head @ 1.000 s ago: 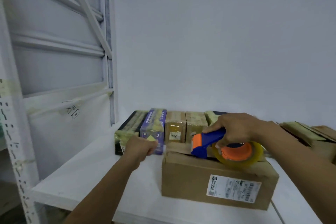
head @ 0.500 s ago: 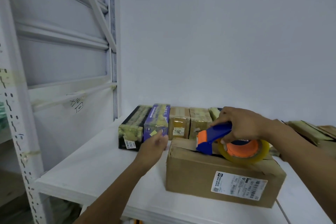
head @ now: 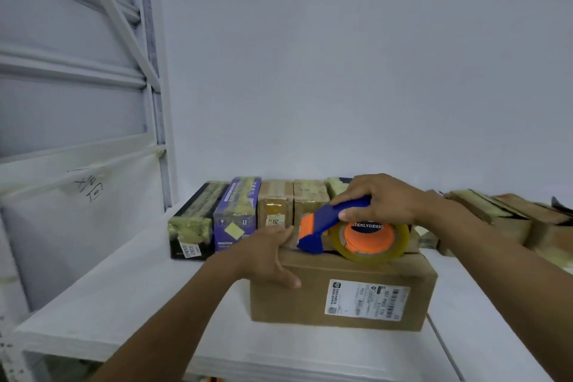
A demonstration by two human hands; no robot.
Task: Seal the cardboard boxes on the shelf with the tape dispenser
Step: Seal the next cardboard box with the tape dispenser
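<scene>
The white shelf board carries everything, and I read the step as the start of a tape run along the top seam of the brown cardboard box with the white shipping label. The box sits directly under both sets of fingers, near the shelf's front lip.

Behind the fingers a row of small taped boxes stands against the wall. Out past my right wrist is a pile of flattened cardboard, and a white metal upright rises well off to the left.

The blue-and-orange tape dispenser, with its clear roll, rests on the box top. Its orange nose is just beside my left fingers.

My right hand is wrapped tight round the blue handle. My left hand clamps the box's left top corner, with the fingers curled over the top and the thumb pressed on the front face.

Next I would judge a steady pull rightward along the seam, pressing down while the left hand braces. There is open top surface to the right of the roll. The back row is close, so I have little room to swing rearward. The bare shelf left of my left hand is free for shifting the box.
</scene>
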